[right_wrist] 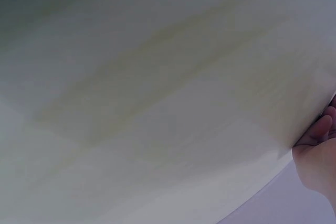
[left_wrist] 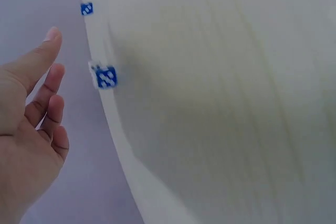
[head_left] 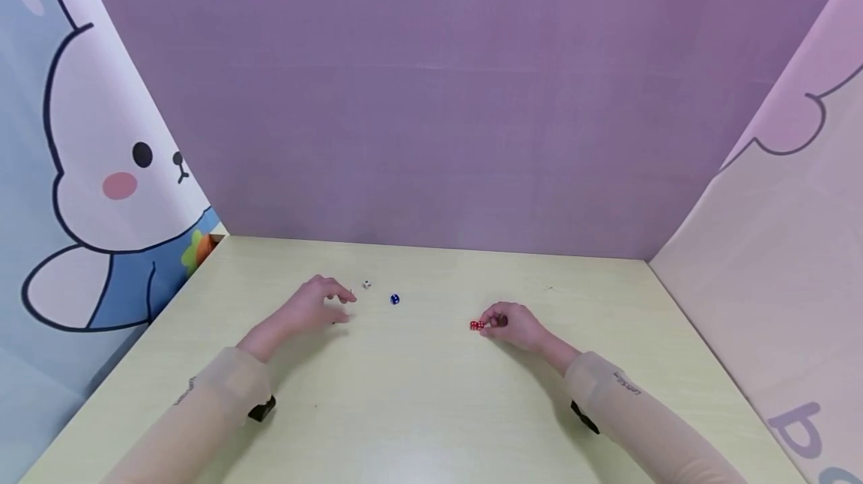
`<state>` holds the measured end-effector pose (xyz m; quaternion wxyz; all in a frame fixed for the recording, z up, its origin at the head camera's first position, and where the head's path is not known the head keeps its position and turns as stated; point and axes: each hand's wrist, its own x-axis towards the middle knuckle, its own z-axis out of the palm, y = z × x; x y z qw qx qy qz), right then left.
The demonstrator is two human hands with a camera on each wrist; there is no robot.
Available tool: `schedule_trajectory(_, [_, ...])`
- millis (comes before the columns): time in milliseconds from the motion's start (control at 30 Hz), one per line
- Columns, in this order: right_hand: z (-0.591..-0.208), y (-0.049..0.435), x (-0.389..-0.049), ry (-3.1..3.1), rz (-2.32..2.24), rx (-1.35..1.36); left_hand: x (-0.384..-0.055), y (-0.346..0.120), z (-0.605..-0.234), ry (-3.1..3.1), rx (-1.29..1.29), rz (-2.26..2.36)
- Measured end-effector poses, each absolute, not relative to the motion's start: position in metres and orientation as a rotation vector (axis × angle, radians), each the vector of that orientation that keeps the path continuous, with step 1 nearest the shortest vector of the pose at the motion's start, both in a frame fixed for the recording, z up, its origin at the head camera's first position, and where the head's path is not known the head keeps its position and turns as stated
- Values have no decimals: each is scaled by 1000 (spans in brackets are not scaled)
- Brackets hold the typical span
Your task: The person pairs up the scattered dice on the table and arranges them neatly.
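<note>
My left hand [head_left: 315, 306] reaches over the left part of the table, thumb and fingers apart with nothing between them. Just past its fingertips are a white die [head_left: 367, 284] and a blue die [head_left: 394, 299]. In the left wrist view the spread hand [left_wrist: 37, 108] is beside a blue die [left_wrist: 106, 77] that partly covers a white one, and another blue die [left_wrist: 86, 8] lies farther up. My right hand [head_left: 515, 325] pinches a red die [head_left: 481, 325] with thumb and fingertips; a second red die [head_left: 474, 326] sits against it. The right wrist view catches only curled fingers [right_wrist: 320, 129], dice hidden.
The pale wooden table [head_left: 404, 409] ends at a purple backdrop [head_left: 431, 109]. A rabbit-printed panel [head_left: 101, 132] stands on the left and a pale printed panel [head_left: 775, 259] on the right. Small dark marks [head_left: 549, 288] show at the table's back right.
</note>
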<state>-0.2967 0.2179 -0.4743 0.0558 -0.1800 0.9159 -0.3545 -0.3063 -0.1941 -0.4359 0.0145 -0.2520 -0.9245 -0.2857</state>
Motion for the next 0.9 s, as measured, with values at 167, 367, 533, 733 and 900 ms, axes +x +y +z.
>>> schedule_trajectory(167, [-474, 218, -296, 2778, -1076, -539, -312, -214, -446, -2947, -746, -875])
schedule_trajectory(367, [-474, 217, -296, 2765, -1097, -549, -316, -227, -454, -2937, -805, -808])
schedule_trajectory(533, [-474, 218, -296, 2762, -1102, -557, -318, -229, -456, -2942, -823, -782])
schedule_trajectory(733, [-473, 219, -295, 2753, -1115, -537, -320, -224, -457, -2929, -879, -779])
schedule_trajectory(900, [-473, 222, -293, 2759, -1131, -613, -318, -218, -459, -2934, -878, -770])
